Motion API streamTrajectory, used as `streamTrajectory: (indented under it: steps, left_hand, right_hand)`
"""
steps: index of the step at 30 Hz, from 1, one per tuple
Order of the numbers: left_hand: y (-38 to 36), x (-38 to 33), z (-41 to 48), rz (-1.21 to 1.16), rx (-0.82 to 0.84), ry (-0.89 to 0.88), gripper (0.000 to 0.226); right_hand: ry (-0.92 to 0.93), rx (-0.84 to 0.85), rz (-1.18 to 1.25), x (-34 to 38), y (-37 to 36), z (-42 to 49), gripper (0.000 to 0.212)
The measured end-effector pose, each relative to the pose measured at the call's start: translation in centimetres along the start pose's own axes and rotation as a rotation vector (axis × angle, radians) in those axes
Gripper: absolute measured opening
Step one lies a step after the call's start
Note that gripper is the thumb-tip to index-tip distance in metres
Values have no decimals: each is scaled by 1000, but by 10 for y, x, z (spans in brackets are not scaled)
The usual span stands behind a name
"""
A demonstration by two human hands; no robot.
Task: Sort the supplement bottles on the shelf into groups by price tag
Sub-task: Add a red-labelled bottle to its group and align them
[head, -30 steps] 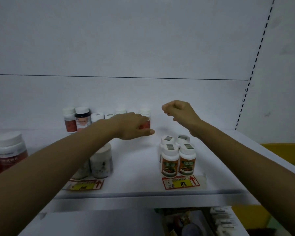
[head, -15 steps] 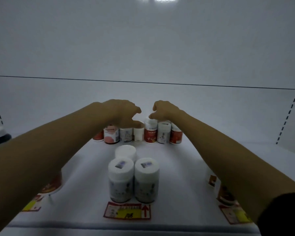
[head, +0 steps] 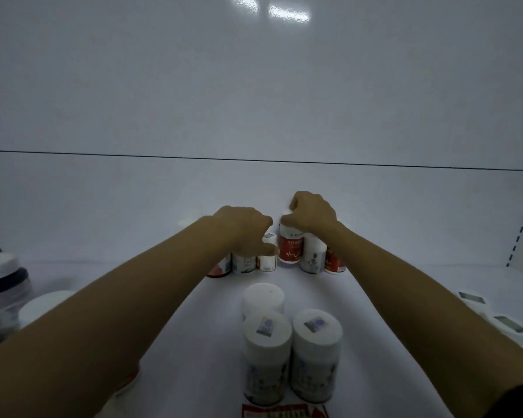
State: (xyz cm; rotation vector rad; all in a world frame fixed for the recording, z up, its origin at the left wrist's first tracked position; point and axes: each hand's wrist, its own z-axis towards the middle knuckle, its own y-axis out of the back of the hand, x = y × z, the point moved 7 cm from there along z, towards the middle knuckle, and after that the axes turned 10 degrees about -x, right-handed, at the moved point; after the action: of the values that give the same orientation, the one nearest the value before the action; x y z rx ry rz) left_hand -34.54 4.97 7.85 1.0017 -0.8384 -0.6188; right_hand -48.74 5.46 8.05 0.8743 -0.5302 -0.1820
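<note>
A: Task item, where?
B: Red-label bottle (head: 290, 248), upright in the back row of the shelf (head: 399, 285), hard against the back panel (head: 254, 86).

A: Hands?
B: Right hand (head: 313, 214) sits on top of the red-label bottle, fingers curled down round its white cap, thumb on the near side. That's a grip. Left hand (head: 243, 232) is just left of the red-label bottle, fingers bent down over the low bottles there, thumb tip nearly at the red label. Can't tell if it actually holds one of them.

A: Neighbours?
B: Right of the red-label bottle and touching it is a white bottle with a grey label (head: 312, 256). Past that is a second red bottle (head: 334, 263), half hidden by the right forearm. Left of the red-label bottle, under the left hand, come a small gold-label bottle (head: 267, 263), a pale-label bottle (head: 243, 264) and a round red one (head: 221, 269).

A: Further out?
B: In front of the red-label bottle, toward the camera, three white bottles (head: 267, 354) stand in a tight cluster, two at the front and one behind. A red and yellow price tag (head: 284, 413) lies at the frame edge below them. Far left of the red-label bottle there's a dark jar (head: 5, 286) with a white lid. Far right are two white caps with stickers (head: 511, 324); their labels are out of view.
</note>
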Motion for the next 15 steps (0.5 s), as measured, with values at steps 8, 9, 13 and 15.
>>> streamTrajectory:
  steps: [8,9,13,15]
  left_hand:
    - [4,-6,-8,-514,-213,255,77]
    - [9,-10,-13,-645,-256,276,76]
    - [38,-25,-44,-985,-479,325,64]
    - [51,-34,-65,-1112,-579,369,62]
  right_hand:
    - [-34,-200,466,15,84,-23,26]
    - [-67,-207,573,16,93,-29,24]
    - [-170,-189,925,23,121,-66,26]
    - [-204,-173,1057,25,134,-93,34]
